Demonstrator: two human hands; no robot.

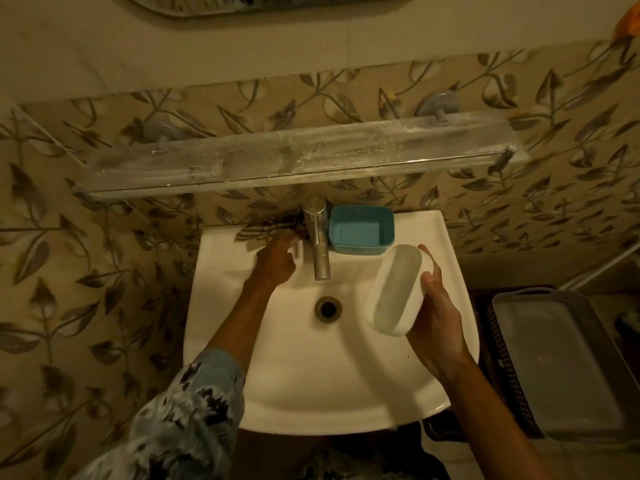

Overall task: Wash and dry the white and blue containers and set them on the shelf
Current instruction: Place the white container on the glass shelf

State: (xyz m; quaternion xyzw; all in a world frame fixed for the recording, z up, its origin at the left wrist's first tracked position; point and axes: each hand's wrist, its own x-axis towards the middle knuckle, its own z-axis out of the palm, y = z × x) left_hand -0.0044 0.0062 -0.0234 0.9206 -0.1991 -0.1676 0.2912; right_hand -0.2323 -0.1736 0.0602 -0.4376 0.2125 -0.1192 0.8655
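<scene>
The white container point(398, 289) sits in the right hand point(434, 317), thumb on its near rim, fingers wrapped behind and mostly hidden, held over the sink point(311, 375). Just beyond that grip, the blue container point(360, 230) rests on the sink's back ledge beside the tap point(318, 240). Left of the tap, the left hand point(277, 261) reaches in; whether it grips anything is unclear. The glass shelf point(294, 157) hangs above.

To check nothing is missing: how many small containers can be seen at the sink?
2. The white container is held in the right hand over the sink; the blue container sits on the sink's rim beside the tap.
</scene>
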